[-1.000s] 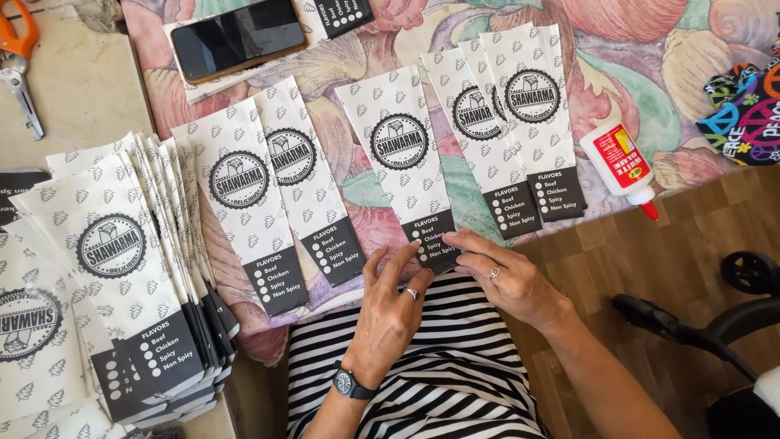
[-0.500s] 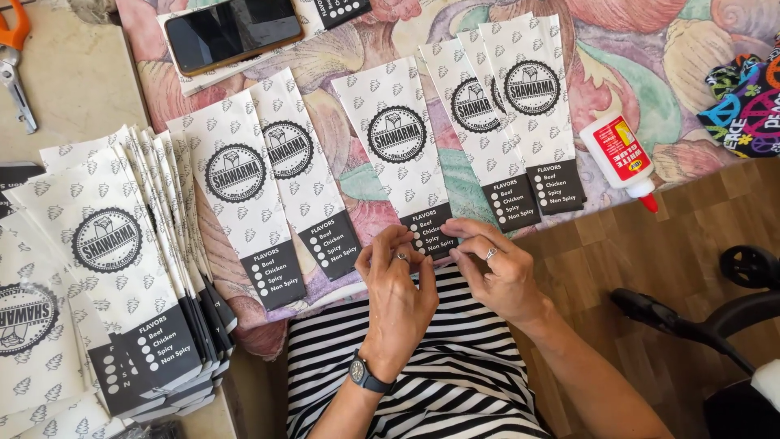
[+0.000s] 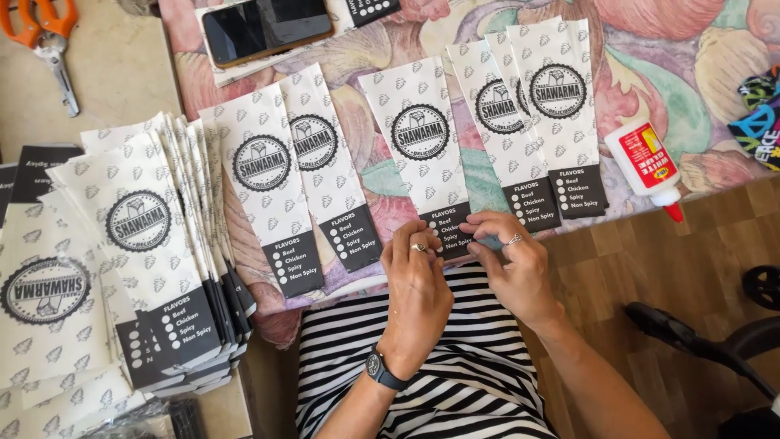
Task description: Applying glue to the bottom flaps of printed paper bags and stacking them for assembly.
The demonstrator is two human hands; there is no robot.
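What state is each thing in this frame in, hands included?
Left hand: fingertips pressing the middle paper sleeve's dark bottom edge.
Right hand: fingers on the same edge.
Middle paper sleeve: flat, printed side up.
Glue bottle: lying down, red cap on.
Phone: screen dark.
Scissors: closed.
Sleeve stack: fanned, flat.

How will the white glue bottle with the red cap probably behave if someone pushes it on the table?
The glue bottle lies on its side near the edge of the patterned cloth, so it may roll or pivot and could drop off. It looks small and plastic, so probably light. The soft cloth may slow it a little.
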